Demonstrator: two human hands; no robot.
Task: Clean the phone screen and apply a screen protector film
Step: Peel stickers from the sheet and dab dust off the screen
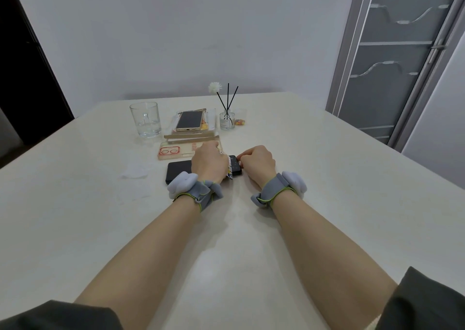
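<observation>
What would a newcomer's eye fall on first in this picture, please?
Both wrist-banded hands meet over a black phone lying flat on the white table. The left hand holds a printed card against it, and the right hand curls its fingers at the phone's right end. Behind, a gold phone rests on stacked books, between a glass mug and a reed diffuser.

Beyond the fingers (247, 153) and off to their left, a clear glass mug (145, 123) holding a little water is set upright on the cream-white tabletop (327, 178). Straight beyond them a small clear glass diffuser bottle (227, 121) with black reeds and a white flower is placed, with a small clear cup of coloured sweets (240, 119) just beside it. A grey frosted-glass door (402, 78) is seen far to their right
</observation>
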